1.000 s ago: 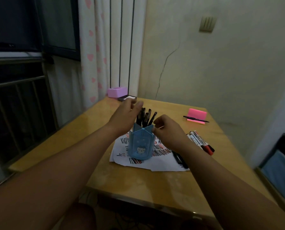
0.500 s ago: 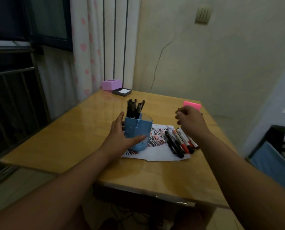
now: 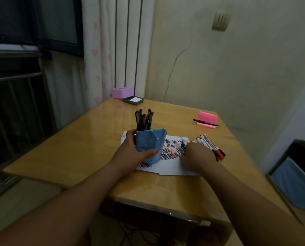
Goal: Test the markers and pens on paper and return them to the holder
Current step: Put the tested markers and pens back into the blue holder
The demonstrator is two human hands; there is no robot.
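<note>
A blue pen holder stands on a white paper covered with red and black test strokes. Several black pens stick up from its back part. My left hand is wrapped around the holder from the left, thumb across its front. Several markers lie in a row on the table at the paper's right edge. My right hand rests palm down over the near ends of these markers; its fingers are hidden, so I cannot tell whether it grips one.
The wooden table stands in a wall corner. A pink sticky-note pad with a black pen across it lies at the back right. A purple box and a dark tray sit at the far corner. A blue bin stands right.
My left hand went from above the pens to gripping the holder's side. My right hand left the holder, swung right and came down onto the markers.
</note>
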